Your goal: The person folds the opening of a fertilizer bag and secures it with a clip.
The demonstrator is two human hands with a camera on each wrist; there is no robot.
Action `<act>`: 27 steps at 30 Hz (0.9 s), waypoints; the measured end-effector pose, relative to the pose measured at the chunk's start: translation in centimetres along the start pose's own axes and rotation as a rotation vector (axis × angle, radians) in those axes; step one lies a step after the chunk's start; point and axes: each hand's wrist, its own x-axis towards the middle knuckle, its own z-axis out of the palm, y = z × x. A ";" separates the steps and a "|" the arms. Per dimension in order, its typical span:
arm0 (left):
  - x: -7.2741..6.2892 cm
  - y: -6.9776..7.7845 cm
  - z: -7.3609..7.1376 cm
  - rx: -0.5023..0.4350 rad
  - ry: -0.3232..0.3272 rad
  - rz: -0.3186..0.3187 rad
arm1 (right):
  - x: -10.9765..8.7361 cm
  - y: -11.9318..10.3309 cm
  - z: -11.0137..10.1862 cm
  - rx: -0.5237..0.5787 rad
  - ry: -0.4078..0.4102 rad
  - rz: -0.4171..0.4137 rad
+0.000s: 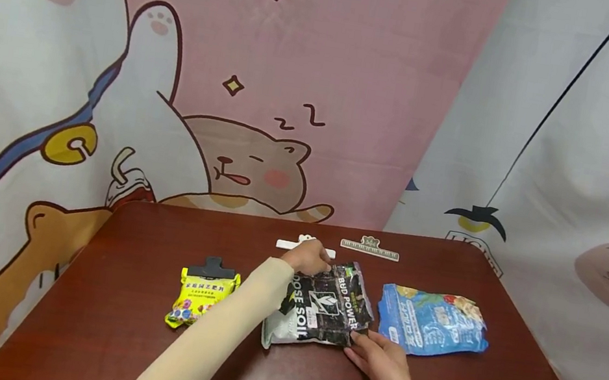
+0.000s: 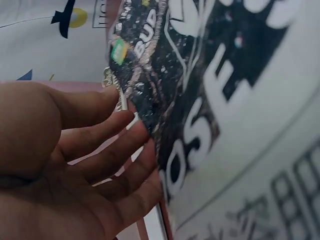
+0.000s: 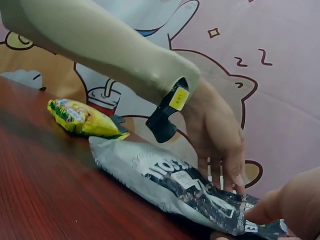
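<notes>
A black and white bag of potting soil [image 1: 325,305], printed "LOOSE SOIL" and "BUD POWER", lies on the table between both hands. My left hand [image 1: 307,257] reaches over to its far edge. In the left wrist view the thumb and fingertips of that hand [image 2: 85,155] are right at the bag's edge, some tips hidden behind it. My right hand [image 1: 381,366] pinches the near right corner, thumb on top and fingers below. The left hand [image 3: 215,130] also shows in the right wrist view, fingers pointing down behind the bag [image 3: 170,185].
To the left lies a yellow packet [image 1: 200,296] with a black clip [image 1: 212,267] across its top. On the right is a blue packet [image 1: 432,324]. Two white bar clips, one farther right [image 1: 370,247] and one behind my left hand [image 1: 290,246], lie near the table's far edge.
</notes>
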 end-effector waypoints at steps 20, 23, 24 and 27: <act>1.6 0.7 0.2 0.024 0.054 -0.030 | 1.2 0.3 0.0 -0.010 0.014 -0.020; 1.9 0.5 0.3 0.052 0.059 -0.027 | 1.1 0.3 0.1 -0.013 0.020 -0.019; 2.1 0.5 0.4 0.067 0.061 -0.025 | 1.0 0.3 0.1 -0.016 0.019 -0.017; 2.3 0.6 0.4 0.077 0.061 -0.025 | 1.0 0.2 -0.1 -0.018 0.009 -0.033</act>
